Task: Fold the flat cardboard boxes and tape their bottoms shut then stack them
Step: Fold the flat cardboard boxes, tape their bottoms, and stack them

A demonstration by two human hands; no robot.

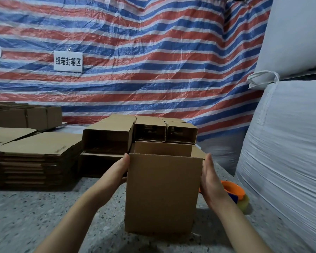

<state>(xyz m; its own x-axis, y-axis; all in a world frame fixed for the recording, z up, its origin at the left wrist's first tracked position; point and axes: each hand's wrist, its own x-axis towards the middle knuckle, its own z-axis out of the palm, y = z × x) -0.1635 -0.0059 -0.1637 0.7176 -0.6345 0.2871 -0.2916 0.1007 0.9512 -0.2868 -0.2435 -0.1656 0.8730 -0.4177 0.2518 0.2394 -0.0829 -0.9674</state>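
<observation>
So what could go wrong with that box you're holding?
The upright box is only pressed between the flat left hand and right hand, so it might slip or tip if lifted. The stacked boxes right behind could get knocked if it is pushed forward. The tape roll lies close by the right hand, so a bump could probably send it rolling.

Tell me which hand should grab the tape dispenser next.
Probably the right hand: the orange tape dispenser lies just beyond it on the counter. The left hand is across the box and would have to reach over.
</observation>
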